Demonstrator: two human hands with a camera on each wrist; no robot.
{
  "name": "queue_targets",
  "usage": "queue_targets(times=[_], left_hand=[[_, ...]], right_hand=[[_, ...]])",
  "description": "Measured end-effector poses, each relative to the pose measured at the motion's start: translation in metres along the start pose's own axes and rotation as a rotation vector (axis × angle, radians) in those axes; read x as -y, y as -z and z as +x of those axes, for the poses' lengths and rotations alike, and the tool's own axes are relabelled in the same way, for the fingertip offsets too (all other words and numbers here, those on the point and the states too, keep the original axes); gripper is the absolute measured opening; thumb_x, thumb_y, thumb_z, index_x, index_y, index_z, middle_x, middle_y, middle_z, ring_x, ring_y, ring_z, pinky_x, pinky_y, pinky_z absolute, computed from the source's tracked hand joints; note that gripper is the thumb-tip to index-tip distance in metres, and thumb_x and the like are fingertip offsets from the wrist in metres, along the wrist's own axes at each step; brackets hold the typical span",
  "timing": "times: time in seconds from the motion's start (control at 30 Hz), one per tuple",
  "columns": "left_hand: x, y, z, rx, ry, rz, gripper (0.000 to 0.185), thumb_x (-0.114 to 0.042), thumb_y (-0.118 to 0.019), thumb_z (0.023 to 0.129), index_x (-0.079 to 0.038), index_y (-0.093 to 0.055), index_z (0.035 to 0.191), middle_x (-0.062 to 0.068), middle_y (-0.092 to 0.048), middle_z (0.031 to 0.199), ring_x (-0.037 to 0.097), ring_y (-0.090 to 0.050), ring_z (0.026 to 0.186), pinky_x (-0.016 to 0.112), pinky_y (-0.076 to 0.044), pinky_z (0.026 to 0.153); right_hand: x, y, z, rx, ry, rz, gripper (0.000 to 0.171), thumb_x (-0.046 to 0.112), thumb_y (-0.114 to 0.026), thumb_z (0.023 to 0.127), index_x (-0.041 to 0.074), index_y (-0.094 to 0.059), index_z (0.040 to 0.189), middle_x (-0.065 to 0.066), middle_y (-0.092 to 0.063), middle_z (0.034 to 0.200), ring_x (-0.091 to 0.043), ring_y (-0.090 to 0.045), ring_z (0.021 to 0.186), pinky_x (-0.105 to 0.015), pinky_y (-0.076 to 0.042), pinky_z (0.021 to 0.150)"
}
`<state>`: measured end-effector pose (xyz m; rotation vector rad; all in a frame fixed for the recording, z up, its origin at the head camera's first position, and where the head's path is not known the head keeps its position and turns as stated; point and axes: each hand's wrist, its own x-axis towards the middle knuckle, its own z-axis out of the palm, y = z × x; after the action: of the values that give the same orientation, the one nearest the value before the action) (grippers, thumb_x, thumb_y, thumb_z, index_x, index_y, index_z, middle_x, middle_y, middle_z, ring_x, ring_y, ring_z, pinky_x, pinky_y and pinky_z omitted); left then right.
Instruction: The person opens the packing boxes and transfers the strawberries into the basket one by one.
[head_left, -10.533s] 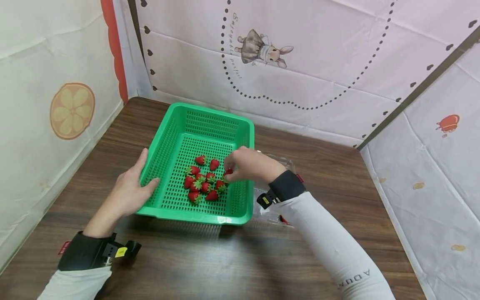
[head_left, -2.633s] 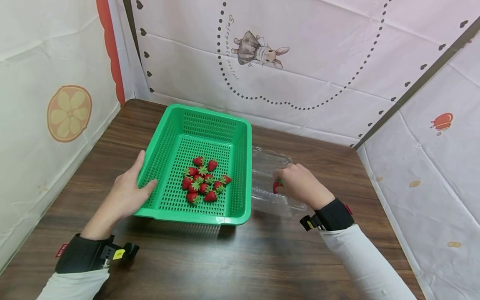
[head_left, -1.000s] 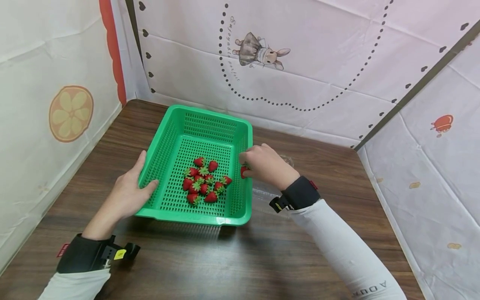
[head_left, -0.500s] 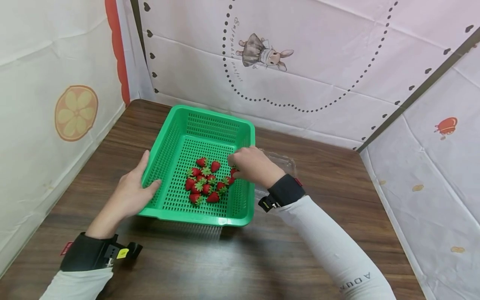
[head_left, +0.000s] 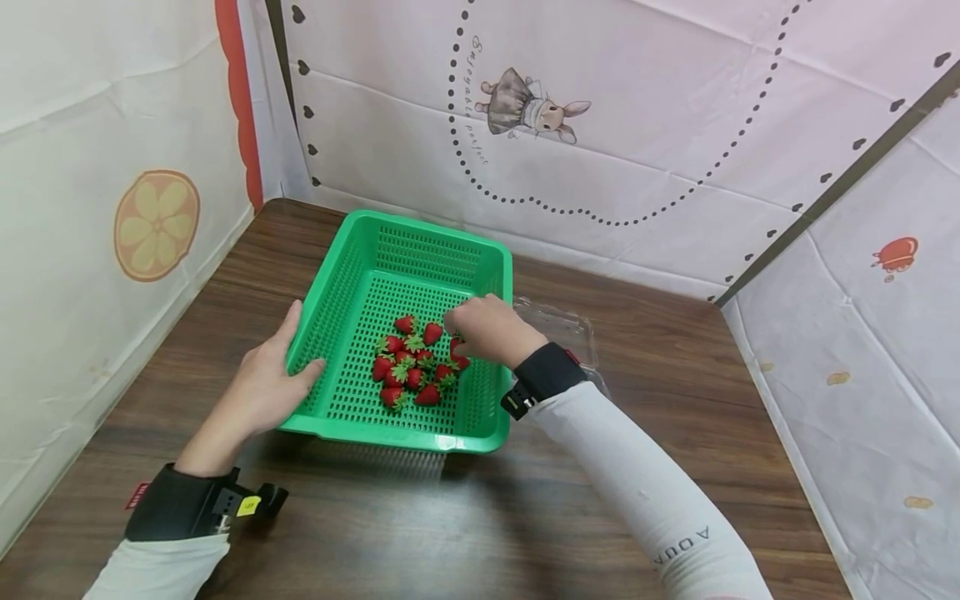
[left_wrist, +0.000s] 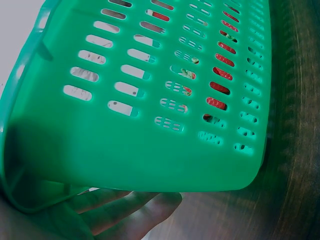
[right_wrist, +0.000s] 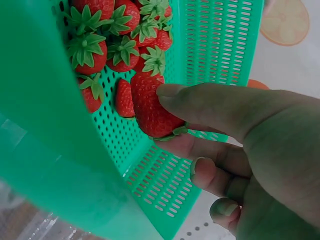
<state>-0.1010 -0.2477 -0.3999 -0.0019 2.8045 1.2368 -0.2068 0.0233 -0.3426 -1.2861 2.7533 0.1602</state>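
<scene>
A green perforated basket (head_left: 416, 432) holds several red strawberries (head_left: 415, 377) with green leaves, clustered on its floor. My right hand (head_left: 491, 329) reaches over the basket's right wall. Between thumb and fingers it pinches a strawberry (right_wrist: 152, 107), its leafy end against the fingers and its tip near the other berries. In the head view, the hand partly hides this berry. My left hand (head_left: 266, 383) holds the basket's left rim, thumb over the inside and fingers outside. The left wrist view shows those fingers (left_wrist: 135, 215) by the slotted wall, with red berries visible through the slots.
A clear plastic container (head_left: 558, 329) lies on the brown wooden table (head_left: 660, 367) to the basket's right, partly covered by my right arm. Printed white sheets (head_left: 390, 100) enclose the table at the back and both sides.
From the clear container, my right hand has carried a strawberry leftward over the rim and lower into the basket. The left hand has stayed at the left rim.
</scene>
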Motion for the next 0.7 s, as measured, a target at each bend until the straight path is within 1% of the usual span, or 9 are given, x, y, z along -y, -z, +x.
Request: queue_targets(times=[0.23, 0.4, 0.53, 0.7], left_hand=[[0.001, 0.0, 0.0, 0.0, -0.001, 0.002, 0.084, -0.025, -0.049, 0.099, -0.017, 0.014, 0.154, 0.035, -0.019, 0.154, 0.054, -0.03, 0.135, 0.068, -0.033, 0.099], [0.001, 0.0, 0.0, 0.002, 0.001, -0.001, 0.084, -0.025, -0.049, 0.1, -0.017, 0.014, 0.154, 0.035, -0.019, 0.154, 0.054, -0.031, 0.134, 0.067, -0.034, 0.099], [0.002, 0.0, -0.001, -0.001, -0.004, -0.001, 0.084, -0.025, -0.049, 0.099, -0.017, 0.014, 0.154, 0.036, -0.02, 0.153, 0.054, -0.032, 0.134, 0.067, -0.034, 0.098], [0.002, 0.001, 0.0, -0.002, -0.013, -0.003, 0.084, -0.025, -0.05, 0.099, -0.017, 0.014, 0.154, 0.036, -0.02, 0.153, 0.054, -0.031, 0.135, 0.068, -0.033, 0.1]], right_hand=[[0.0, -0.003, 0.011, 0.049, -0.03, 0.034, 0.04, 0.015, -0.073, 0.085, 0.017, -0.036, 0.069, 0.003, -0.02, 0.068, -0.013, -0.022, 0.063, -0.028, -0.017, 0.062], [0.0, -0.001, 0.02, 0.109, -0.056, 0.057, 0.036, 0.019, -0.073, 0.086, 0.015, -0.04, 0.071, 0.004, -0.025, 0.069, -0.013, -0.026, 0.064, -0.028, -0.021, 0.061], [-0.001, -0.002, 0.028, 0.144, -0.08, 0.082, 0.04, 0.022, -0.074, 0.086, 0.016, -0.038, 0.068, 0.004, -0.026, 0.07, -0.014, -0.026, 0.065, -0.028, -0.023, 0.063], [-0.001, -0.005, 0.036, 0.173, -0.095, 0.149, 0.053, 0.021, -0.072, 0.087, 0.016, -0.024, 0.065, 0.001, -0.016, 0.069, -0.015, -0.019, 0.062, -0.028, -0.022, 0.063]])
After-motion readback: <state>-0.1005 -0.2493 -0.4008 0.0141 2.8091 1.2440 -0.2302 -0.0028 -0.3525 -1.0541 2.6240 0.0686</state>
